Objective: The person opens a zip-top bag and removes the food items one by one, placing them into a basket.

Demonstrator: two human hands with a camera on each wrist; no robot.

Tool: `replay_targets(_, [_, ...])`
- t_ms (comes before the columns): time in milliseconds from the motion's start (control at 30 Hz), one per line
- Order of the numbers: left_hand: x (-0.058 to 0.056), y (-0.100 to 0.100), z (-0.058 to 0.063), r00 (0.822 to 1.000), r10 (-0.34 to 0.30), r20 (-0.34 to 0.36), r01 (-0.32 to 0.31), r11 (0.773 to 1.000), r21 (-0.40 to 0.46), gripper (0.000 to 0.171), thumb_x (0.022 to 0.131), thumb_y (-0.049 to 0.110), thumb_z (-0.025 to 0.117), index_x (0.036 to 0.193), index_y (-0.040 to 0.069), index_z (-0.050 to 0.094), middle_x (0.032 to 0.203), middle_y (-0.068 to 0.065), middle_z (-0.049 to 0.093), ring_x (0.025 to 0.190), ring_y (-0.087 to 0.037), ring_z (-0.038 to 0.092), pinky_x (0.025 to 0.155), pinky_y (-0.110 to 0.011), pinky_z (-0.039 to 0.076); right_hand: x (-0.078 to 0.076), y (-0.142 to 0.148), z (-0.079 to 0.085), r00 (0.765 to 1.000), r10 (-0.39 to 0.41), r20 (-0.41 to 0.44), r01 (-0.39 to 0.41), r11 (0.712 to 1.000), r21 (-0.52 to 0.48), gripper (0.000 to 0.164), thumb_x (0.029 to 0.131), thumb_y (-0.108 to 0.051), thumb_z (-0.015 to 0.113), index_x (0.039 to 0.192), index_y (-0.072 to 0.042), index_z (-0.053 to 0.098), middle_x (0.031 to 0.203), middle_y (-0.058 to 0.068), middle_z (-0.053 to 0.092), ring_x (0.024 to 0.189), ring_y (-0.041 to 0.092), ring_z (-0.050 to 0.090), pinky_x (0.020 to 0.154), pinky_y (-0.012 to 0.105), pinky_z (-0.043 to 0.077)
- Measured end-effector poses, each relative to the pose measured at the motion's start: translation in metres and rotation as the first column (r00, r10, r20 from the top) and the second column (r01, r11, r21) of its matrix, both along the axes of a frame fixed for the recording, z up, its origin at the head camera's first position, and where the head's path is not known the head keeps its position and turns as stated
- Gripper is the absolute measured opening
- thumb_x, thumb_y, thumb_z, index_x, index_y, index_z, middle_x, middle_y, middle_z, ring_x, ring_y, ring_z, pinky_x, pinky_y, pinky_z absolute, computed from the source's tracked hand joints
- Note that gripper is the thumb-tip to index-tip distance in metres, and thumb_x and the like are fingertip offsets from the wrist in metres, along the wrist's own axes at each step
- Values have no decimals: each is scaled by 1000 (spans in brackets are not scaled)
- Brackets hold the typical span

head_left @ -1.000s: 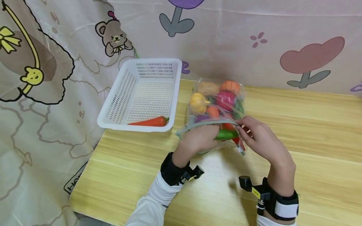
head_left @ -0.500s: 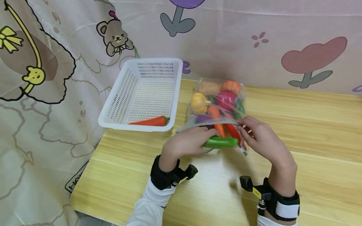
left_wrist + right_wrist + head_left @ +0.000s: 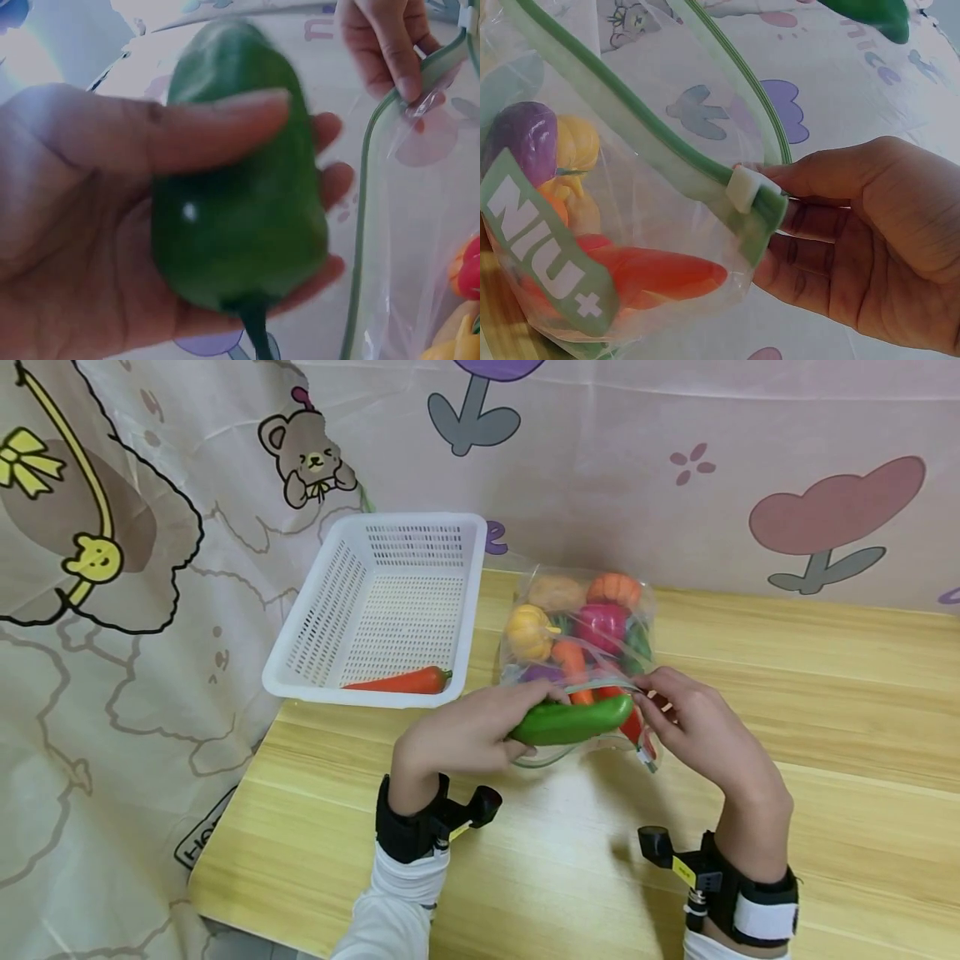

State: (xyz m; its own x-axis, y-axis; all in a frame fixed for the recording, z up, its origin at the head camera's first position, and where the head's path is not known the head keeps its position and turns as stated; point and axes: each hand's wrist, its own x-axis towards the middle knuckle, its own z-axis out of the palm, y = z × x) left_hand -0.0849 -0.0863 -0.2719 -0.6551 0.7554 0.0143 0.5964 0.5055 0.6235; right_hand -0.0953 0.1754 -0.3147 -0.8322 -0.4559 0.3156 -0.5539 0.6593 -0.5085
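My left hand [image 3: 468,731] grips a toy green pepper [image 3: 573,720], thumb on one side and fingers round the other. The pepper is just outside the mouth of a clear zip bag [image 3: 637,585]; its dark stem [image 3: 256,330] shows in the left wrist view. My right hand [image 3: 693,731] pinches the corner of the bag's green zip edge by the white slider [image 3: 748,187]. Inside the bag lie a yellow pumpkin [image 3: 528,633], an orange pumpkin [image 3: 615,589], a magenta vegetable [image 3: 602,627], a carrot [image 3: 572,658], a purple eggplant [image 3: 525,139] and a red pepper [image 3: 667,276].
Left of the bag stands a white perforated basket [image 3: 277,681] with an orange-red chili pepper [image 3: 405,681] along its near side. The wooden table [image 3: 862,760] meets a patterned cloth [image 3: 600,468] at the back, and another drape hangs along the left edge.
My left hand has drawn the green pepper out of the bag, moving left and toward me. The carrot shifted within the bag. My right hand stays at the bag's corner.
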Motion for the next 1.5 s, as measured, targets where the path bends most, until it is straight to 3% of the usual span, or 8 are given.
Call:
replay_targets(267, [-2,-14,1,993,99,-56,-85,972,218,52,84,6,66,128,2,40,106,-12,58,91,-20,54,82,-28,47,0,-1,0,1000,0,-5,0,1000,5,12,83,4,62,93,-2,63,78,-1,56,63,4,53,57,21,48])
replay_targets(500, [-5,-33,-1,965,229,-125,-189,944,272,49,82,1,65,127,2,45,113,-14,59,94,-23,54,85,-37,47,0,-1,0,1000,1,2,-1,1000,5,12,83,3,62,94,-1,63,81,2,59,67,1,53,59,22,50])
replay_targets(600, [-9,-41,-4,933,328,-145,-288,926,242,49,81,-2,63,127,4,47,112,-13,60,93,-25,54,84,-39,46,0,-1,0,1000,3,5,-3,1000,4,12,84,2,62,95,-1,63,81,4,59,68,4,55,59,22,50])
replay_targets(667, [-13,-47,-7,902,405,-151,-372,905,206,49,81,-4,61,127,5,48,112,-12,60,92,-25,53,82,-39,45,-1,-1,0,1000,5,7,-5,1000,3,11,84,2,62,95,-1,63,82,4,60,68,7,57,60,23,50])
replay_targets(867, [-24,-64,-15,794,601,-93,-600,799,44,57,75,-12,54,128,7,49,110,-11,57,88,-25,48,78,-38,41,-1,-1,-1,1000,5,8,-5,1000,5,10,85,2,62,94,-1,63,82,4,60,68,6,57,60,24,51])
replay_targets(1033, [-33,-78,-25,730,683,-18,-681,725,-104,62,73,-17,51,131,5,49,112,-15,56,92,-28,46,83,-40,40,-1,-1,-1,1000,7,8,-7,1000,2,10,85,2,61,94,-1,63,83,5,60,69,10,59,60,24,51])
replay_targets(1200, [-38,-84,-33,708,705,39,-689,702,-181,63,73,-19,50,131,4,50,116,-17,55,94,-28,46,83,-40,40,-1,-1,-1,1000,9,11,-9,1000,1,12,84,2,62,95,-1,63,83,5,61,69,15,61,60,24,51])
replay_targets(1500, [-43,-87,-38,690,723,41,-705,683,-191,65,74,-20,49,134,6,47,121,-17,53,96,-28,45,85,-40,39,-1,0,-1,1000,1,14,-1,1000,12,12,84,3,62,95,-2,64,79,0,57,63,6,53,57,21,48])
